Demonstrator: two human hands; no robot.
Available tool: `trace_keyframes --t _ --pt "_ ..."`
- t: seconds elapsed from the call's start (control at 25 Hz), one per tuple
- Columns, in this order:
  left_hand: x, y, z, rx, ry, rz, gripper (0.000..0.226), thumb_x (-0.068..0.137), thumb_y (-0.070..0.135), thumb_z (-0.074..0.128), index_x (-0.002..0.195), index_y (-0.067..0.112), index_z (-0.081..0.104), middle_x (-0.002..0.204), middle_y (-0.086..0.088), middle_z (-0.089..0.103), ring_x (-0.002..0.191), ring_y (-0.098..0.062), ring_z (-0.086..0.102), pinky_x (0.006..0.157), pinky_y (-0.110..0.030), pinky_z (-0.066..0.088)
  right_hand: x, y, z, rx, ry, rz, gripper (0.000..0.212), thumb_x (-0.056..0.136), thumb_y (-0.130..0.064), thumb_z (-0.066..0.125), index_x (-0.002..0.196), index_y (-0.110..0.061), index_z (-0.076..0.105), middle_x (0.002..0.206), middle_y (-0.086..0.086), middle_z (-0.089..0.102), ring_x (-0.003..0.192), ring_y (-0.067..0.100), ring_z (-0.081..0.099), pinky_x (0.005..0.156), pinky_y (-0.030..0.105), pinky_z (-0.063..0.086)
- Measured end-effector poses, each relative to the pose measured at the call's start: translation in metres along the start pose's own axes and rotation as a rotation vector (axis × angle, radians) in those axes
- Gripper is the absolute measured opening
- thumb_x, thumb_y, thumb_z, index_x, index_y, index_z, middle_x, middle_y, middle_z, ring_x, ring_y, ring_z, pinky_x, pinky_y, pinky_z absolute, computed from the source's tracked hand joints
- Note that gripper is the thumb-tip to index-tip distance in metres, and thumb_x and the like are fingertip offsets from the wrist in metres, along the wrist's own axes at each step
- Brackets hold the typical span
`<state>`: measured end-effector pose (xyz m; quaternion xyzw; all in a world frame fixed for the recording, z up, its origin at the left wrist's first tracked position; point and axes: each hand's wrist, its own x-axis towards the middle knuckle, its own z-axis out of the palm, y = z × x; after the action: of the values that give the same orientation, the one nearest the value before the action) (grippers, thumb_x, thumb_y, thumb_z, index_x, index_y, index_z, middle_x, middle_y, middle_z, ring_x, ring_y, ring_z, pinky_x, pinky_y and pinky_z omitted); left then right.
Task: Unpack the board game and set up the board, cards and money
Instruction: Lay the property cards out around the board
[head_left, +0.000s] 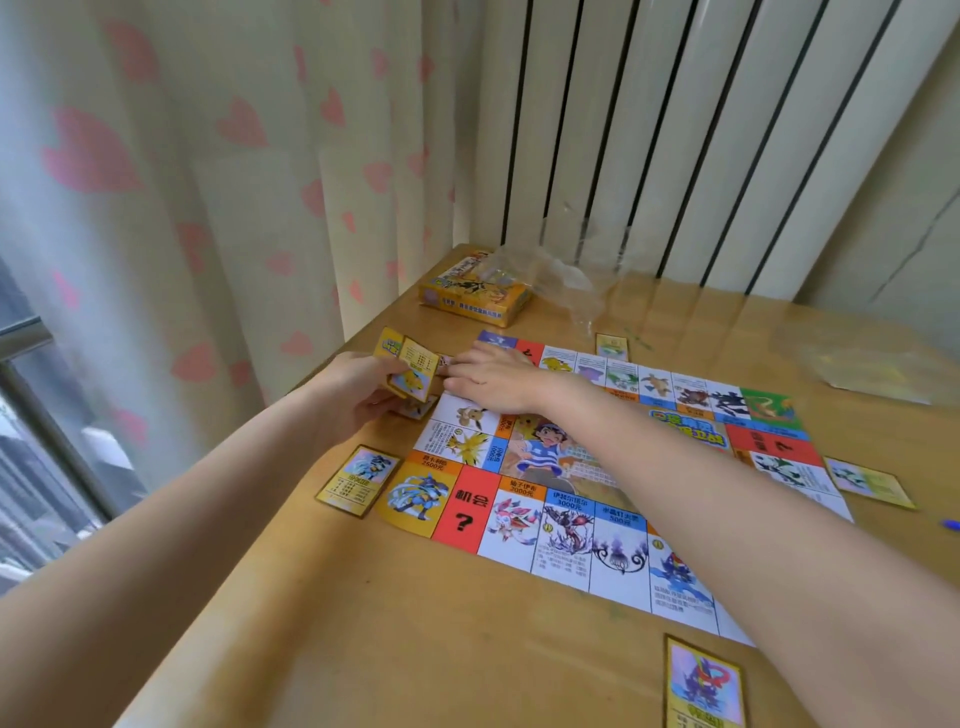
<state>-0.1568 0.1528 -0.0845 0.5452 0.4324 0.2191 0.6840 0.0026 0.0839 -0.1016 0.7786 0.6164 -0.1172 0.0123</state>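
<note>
Head view, single entry. Board (613, 493): unfolded, lying flat on the wooden worktop (415, 623), centre right. Cards already laid beside their squares: one at the near left corner (358, 480), one at the near edge (704, 686), one at the right side (870, 483), one at the far edge (612, 346).

Left hand (363, 389): fingers curled round a small stack of cards (410, 366), held off the worktop just left of the board's far left corner. Right hand (493, 379): reaching across the board, fingers extended and fairly flat at that same corner, beside the stack; whether it is pinching a card cannot be told.

Game box (475, 291): yellow, at the far left of the worktop, well apart from the board. Clear plastic wrap (561, 283): crumpled, touching the box on its right. A second pale packet (878, 369) lies far right; its contents cannot be made out.

Progress, as judged: unpacking and board done; card placement partly done, with most squares lacking a card. No money visibly laid out; that step appears outstanding.
</note>
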Motion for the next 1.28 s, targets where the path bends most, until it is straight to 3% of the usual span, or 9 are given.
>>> trace_keyframes --t 0.24,0.4,0.48,0.56,0.72,0.84,0.92,1.08,1.28 --pt "0.001 0.0 0.002 -0.068 0.007 0.021 0.003 0.093 0.007 0.051 0.092 0.006 0.053 0.083 -0.01 0.063 0.068 -0.016 0.062 0.06 -0.022 0.054 -0.004 0.004 0.0 0.062 0.119 -0.031 0.047 0.101 -0.038 0.022 0.147 -0.026 0.024 0.156 -0.004 0.016 0.145 0.022 0.002 0.116 0.051 0.009" --pt "-0.003 0.005 0.002 -0.178 0.003 0.069 0.01 0.094 0.006 0.049 0.085 0.007 0.053 0.083 -0.01 0.064 0.073 -0.017 0.064 0.071 -0.027 0.055 -0.02 0.001 -0.011 0.133 0.201 -0.048 0.04 0.102 -0.025 0.029 0.134 -0.012 0.048 0.15 0.007 0.031 0.142 0.025 0.016 0.115 0.039 0.016" --pt "-0.01 0.005 0.006 -0.199 -0.093 0.058 0.009 0.094 0.006 0.05 0.087 0.006 0.056 0.078 -0.01 0.069 0.067 -0.018 0.068 0.067 -0.028 0.057 -0.031 -0.003 -0.016 0.403 0.306 -0.019 0.037 0.101 -0.02 0.033 0.117 0.002 0.059 0.131 0.018 0.052 0.124 0.029 0.044 0.099 0.026 0.031" --pt "-0.017 0.004 0.011 -0.21 -0.187 0.055 0.009 0.094 0.006 0.051 0.089 0.006 0.058 0.069 -0.008 0.072 0.06 -0.016 0.07 0.066 -0.027 0.057 -0.048 -0.008 -0.027 0.781 0.333 0.061 0.037 0.101 -0.021 0.036 0.111 0.005 0.06 0.104 0.017 0.066 0.093 0.022 0.061 0.079 0.024 0.045" --pt "-0.03 -0.001 0.03 -0.245 -0.36 0.055 0.009 0.093 0.006 0.052 0.096 0.005 0.061 0.076 -0.008 0.073 0.067 -0.016 0.072 0.07 -0.024 0.057 -0.089 -0.005 -0.043 0.962 0.346 0.087 0.022 0.092 -0.025 0.056 0.094 -0.004 0.061 0.075 0.006 0.065 0.063 0.012 0.06 0.053 0.02 0.047" --pt "-0.043 -0.003 0.047 -0.176 -0.453 0.037 0.01 0.091 0.007 0.055 0.096 0.006 0.062 0.078 -0.008 0.073 0.067 -0.014 0.071 0.067 -0.022 0.057 -0.117 0.004 -0.044 0.964 0.391 0.105 0.01 0.084 -0.012 0.067 0.085 -0.01 0.057 0.06 -0.002 0.065 0.047 0.003 0.058 0.043 0.014 0.041" --pt "-0.053 -0.002 0.061 -0.111 -0.484 0.032 0.008 0.09 0.008 0.056 0.093 0.007 0.063 0.074 -0.006 0.073 0.062 -0.012 0.07 0.06 -0.02 0.058 -0.134 0.01 -0.045 0.968 0.382 0.126 0.016 0.082 -0.002 0.066 0.087 -0.011 0.054 0.047 -0.006 0.061 0.039 0.0 0.053 0.039 0.013 0.039" --pt "-0.068 0.0 0.085 -0.058 -0.479 0.119 0.008 0.09 0.009 0.057 0.096 0.005 0.061 0.079 -0.008 0.071 0.067 -0.014 0.069 0.056 -0.019 0.057 -0.162 0.02 -0.049 1.086 0.431 0.166 0.023 0.081 0.003 0.065 0.099 -0.006 0.054 0.06 0.001 0.061 0.044 0.004 0.054 0.044 0.015 0.043" --pt "-0.083 0.013 0.112 -0.151 -0.457 0.191 0.011 0.091 0.008 0.056 0.101 0.003 0.057 0.09 -0.013 0.067 0.07 -0.016 0.069 0.067 -0.022 0.058 -0.181 0.03 -0.061 1.181 0.57 0.195 0.012 0.083 0.003 0.063 0.085 -0.007 0.058 0.074 0.007 0.06 0.055 0.009 0.055 0.049 0.016 0.044"
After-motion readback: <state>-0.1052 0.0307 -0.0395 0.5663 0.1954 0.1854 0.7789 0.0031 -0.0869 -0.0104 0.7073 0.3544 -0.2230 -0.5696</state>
